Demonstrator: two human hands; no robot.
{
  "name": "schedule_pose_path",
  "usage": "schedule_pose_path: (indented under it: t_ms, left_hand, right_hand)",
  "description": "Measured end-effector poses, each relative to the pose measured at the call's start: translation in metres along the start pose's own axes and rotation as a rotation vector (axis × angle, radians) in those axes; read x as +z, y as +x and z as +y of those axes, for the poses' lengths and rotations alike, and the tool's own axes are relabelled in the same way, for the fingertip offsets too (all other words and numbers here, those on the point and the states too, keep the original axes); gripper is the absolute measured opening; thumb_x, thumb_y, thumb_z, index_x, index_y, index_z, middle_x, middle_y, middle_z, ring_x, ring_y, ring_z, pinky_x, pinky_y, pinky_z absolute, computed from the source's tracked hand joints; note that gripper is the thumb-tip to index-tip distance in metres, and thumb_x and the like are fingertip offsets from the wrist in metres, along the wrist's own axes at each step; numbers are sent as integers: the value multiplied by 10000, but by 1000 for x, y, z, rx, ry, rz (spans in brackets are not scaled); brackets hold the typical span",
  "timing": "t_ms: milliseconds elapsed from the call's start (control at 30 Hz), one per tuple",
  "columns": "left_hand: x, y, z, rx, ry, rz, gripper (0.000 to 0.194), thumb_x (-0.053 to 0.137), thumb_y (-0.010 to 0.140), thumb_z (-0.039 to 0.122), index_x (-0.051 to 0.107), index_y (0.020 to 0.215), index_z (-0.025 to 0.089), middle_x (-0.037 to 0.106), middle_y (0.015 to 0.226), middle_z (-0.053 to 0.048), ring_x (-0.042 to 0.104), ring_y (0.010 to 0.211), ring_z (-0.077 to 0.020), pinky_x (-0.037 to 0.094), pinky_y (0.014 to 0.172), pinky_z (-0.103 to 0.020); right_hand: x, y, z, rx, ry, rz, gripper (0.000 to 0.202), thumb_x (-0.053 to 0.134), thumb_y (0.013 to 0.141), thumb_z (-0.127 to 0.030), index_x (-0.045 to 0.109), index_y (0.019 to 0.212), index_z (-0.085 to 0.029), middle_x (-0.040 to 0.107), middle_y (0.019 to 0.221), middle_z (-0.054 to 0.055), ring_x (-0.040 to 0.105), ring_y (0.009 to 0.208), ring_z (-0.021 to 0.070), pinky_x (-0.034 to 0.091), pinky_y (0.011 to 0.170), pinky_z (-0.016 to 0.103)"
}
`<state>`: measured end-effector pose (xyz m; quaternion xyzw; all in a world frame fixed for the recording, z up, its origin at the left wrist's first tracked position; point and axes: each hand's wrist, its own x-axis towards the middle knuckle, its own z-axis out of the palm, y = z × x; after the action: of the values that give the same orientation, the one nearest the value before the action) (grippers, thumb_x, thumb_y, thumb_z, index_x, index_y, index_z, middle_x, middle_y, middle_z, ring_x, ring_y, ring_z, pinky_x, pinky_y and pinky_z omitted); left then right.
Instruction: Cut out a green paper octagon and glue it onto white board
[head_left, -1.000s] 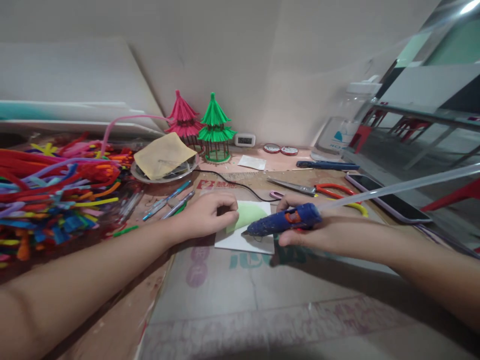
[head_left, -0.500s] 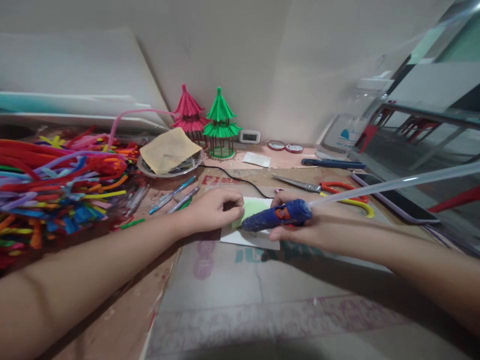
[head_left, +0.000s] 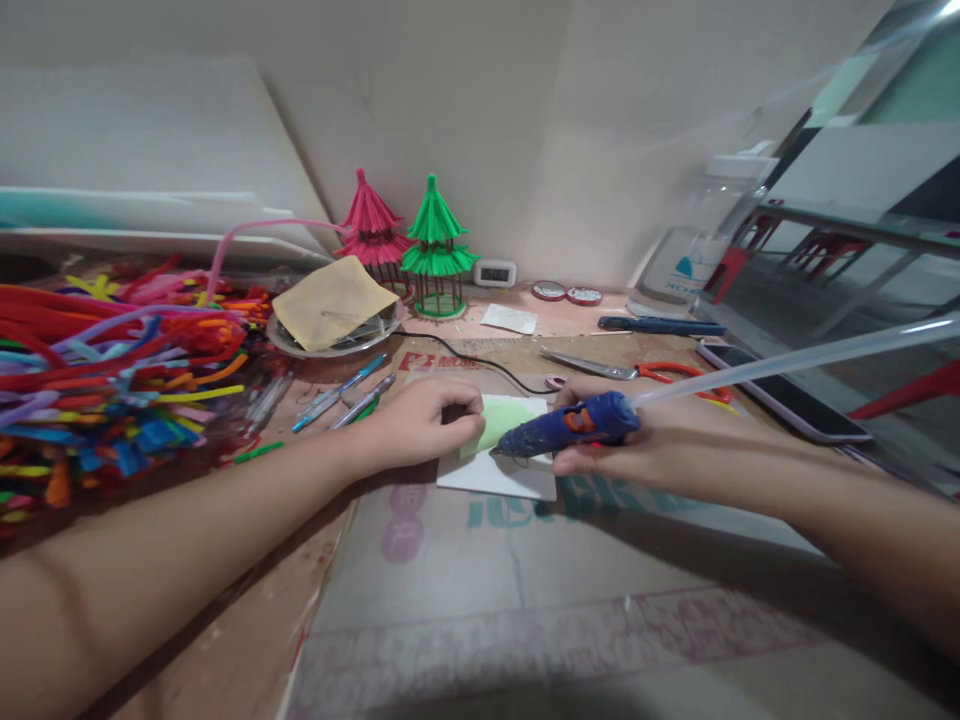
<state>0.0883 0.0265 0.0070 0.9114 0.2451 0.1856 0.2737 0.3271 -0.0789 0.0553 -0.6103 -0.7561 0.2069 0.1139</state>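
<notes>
My right hand (head_left: pixel 592 445) is wrapped round a blue glue gun (head_left: pixel 562 425) with a long clear glue stick out of its back. The nozzle points left, low over a white card (head_left: pixel 495 480) on the cardboard. On the card lies a light green piece (head_left: pixel 502 415). My left hand (head_left: pixel 442 415) rests at the card's left edge, its fingers curled and thumb against them beside the green piece; what they pinch, if anything, is hidden.
Colourful pipe cleaners (head_left: pixel 127 370) pile up at left, near pens (head_left: pixel 345 390) and a dish (head_left: pixel 300 347). Pink (head_left: pixel 371 225) and green (head_left: pixel 435 250) pagoda models stand behind. Scissors (head_left: pixel 592 364), a phone (head_left: pixel 787 395) and a bottle (head_left: pixel 686 250) are at right.
The glue gun and my right hand have shifted slightly right, away from my left hand. The whole view has drifted a little; my left hand stays by the green piece.
</notes>
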Motion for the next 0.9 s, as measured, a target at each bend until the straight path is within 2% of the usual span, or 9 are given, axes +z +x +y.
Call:
schedule_pose_path:
  t_ms: [167, 333, 500, 700, 900]
  left_hand:
    - [-1, 0, 0, -11, -5, -3, 147, 495, 803, 248, 504, 669, 187, 503, 656, 27, 493, 660, -139, 363, 632, -254]
    - [-1, 0, 0, -9, -13, -3, 150, 490, 807, 256, 503, 674, 189, 513, 667, 26, 512, 670, -139, 380, 654, -251]
    - [-1, 0, 1, -11, -14, 0, 160, 497, 813, 264, 505, 672, 189, 519, 672, 23, 517, 676, -142, 384, 663, -253]
    - [-2, 0, 1, -17, -15, 0, 170, 505, 819, 273, 505, 671, 189, 533, 696, 18, 523, 691, -146, 388, 663, -253]
    - [-2, 0, 1, -25, -24, -8, 184, 506, 827, 286, 497, 670, 190, 521, 691, 22, 511, 684, -142, 386, 669, -256]
  right_hand:
    - [-4, -4, -6, 105, -5, 9, 456, 696, 790, -643, 655, 997, -239, 643, 710, -10, 530, 616, 167, 303, 528, 264]
    - [-9, -4, -6, 105, -56, 3, 426, 701, 806, -592, 696, 1071, -258, 686, 727, -5, 572, 622, 174, 339, 548, 267]
    - [-13, -1, 3, 62, -75, -49, 501, 662, 774, -710, 699, 1012, -271, 698, 729, 3, 596, 607, 193, 350, 508, 277]
    - [-15, -2, 7, 54, -86, -28, 495, 666, 773, -706, 718, 1020, -280, 740, 828, 29, 626, 661, 215, 368, 521, 286]
    - [-20, -4, 8, 107, -121, 17, 480, 673, 741, -697, 727, 959, -272, 719, 784, 37, 618, 677, 235, 370, 560, 301]
